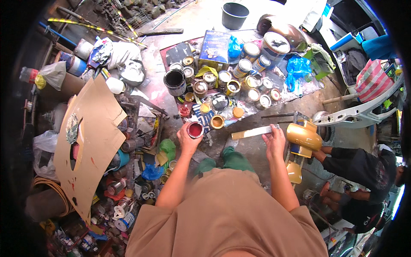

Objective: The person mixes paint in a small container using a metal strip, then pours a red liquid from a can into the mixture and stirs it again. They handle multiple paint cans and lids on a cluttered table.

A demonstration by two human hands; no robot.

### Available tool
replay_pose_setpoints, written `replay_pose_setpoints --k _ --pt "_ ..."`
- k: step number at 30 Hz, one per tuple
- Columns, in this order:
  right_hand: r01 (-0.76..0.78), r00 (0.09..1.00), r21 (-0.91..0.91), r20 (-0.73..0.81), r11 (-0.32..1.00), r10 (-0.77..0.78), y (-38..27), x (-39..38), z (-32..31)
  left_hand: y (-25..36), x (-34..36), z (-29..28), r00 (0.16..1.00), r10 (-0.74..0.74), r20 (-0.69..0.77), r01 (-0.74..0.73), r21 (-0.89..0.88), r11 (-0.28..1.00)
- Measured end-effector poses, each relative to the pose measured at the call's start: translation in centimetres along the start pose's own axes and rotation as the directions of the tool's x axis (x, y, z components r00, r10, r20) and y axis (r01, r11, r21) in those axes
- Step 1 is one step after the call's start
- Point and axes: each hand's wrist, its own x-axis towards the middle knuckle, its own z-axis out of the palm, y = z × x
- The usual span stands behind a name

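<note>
A small open can of dark red paint (pixel 195 129) is in my left hand (pixel 188 139), the fingers wrapped round its side. My right hand (pixel 274 139) pinches one end of a flat, pale stick (pixel 252 132), which points left toward the can, apart from it; its far end is tan. Just beyond the can stand a small open tin of orange-brown paint (pixel 217 122) and a tin with red paint (pixel 184 112), beside a dark patterned cloth (pixel 203 117). Close to my right hand is a glossy gold-painted part (pixel 304 134) on a stand.
Many paint cans (pixel 220 101) crowd the floor ahead, with a large blue tin (pixel 214 48) and a black bucket (pixel 235 16) behind. A cut cardboard sheet (pixel 87 147) leans over clutter at left. Two people in dark clothes (pixel 364 173) are at right, near a pale vehicle panel (pixel 359 110).
</note>
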Motion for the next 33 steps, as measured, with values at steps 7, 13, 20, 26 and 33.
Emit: replay_pose_setpoints --k 7,13,20,26,33 --pt "0.067 0.989 -0.014 0.134 0.998 -0.064 0.2 1.3 5.7 3.8 0.3 -1.2 0.988 0.14 0.063 -0.144 0.076 0.987" --pt "0.148 0.967 -0.1 0.223 0.984 -0.123 1.6 3.6 6.9 6.2 1.9 -0.8 0.976 0.194 0.098 -0.209 0.181 0.961" --pt "0.238 0.941 -0.164 0.283 0.957 -0.186 1.7 4.0 8.2 7.0 2.6 -0.5 0.968 0.198 0.155 -0.232 0.244 0.942" --pt "0.273 0.931 -0.192 0.3 0.943 -0.208 2.2 3.8 8.9 8.2 3.1 -0.5 0.966 0.154 0.206 -0.203 0.241 0.949" --pt "0.31 0.918 -0.3 0.343 0.902 -0.201 3.0 3.8 9.1 8.3 3.3 -0.6 0.964 0.14 0.225 -0.2 0.275 0.94"
